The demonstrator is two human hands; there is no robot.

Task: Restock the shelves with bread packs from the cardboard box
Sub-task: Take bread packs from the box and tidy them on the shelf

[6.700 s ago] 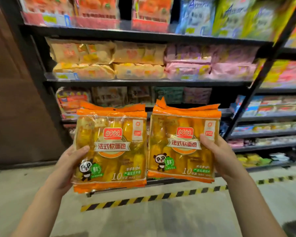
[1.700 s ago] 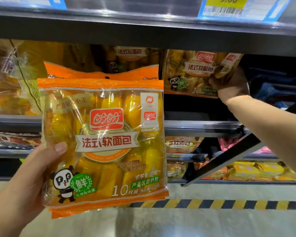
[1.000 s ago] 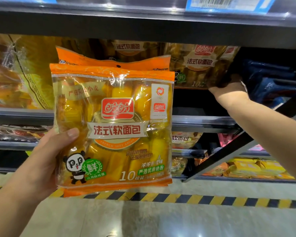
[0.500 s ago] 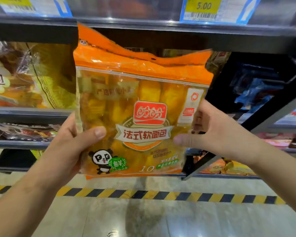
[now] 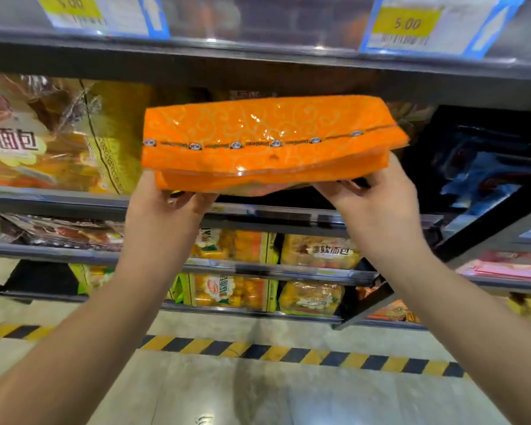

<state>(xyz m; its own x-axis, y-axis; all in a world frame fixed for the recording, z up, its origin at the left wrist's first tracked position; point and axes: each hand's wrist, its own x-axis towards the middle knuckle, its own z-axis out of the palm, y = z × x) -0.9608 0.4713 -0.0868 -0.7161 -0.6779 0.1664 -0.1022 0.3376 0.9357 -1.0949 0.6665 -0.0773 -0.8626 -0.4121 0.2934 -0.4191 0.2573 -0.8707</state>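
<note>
Bread pack [image 5: 267, 142] tipped flat at the shelf [image 5: 59, 201]
Label hidden; left hand [image 5: 166, 210] at seven o'clock, right hand [image 5: 373, 205] at five grip its near edge. Earlier it stood upright.

Glossy orange plastic film on the bread pack [image 5: 267, 142], wrinkled, with bright glints along a printed seam. Clear, crinkly cellophane on the neighbouring bread bag [image 5: 59, 133]. Dark, matt metal along the shelf edge [image 5: 258, 69]. Printed paper price label [image 5: 408, 26] behind a shiny clear plastic strip [image 5: 258, 23]. Smooth, polished floor [image 5: 258, 394], faintly reflective.
</note>
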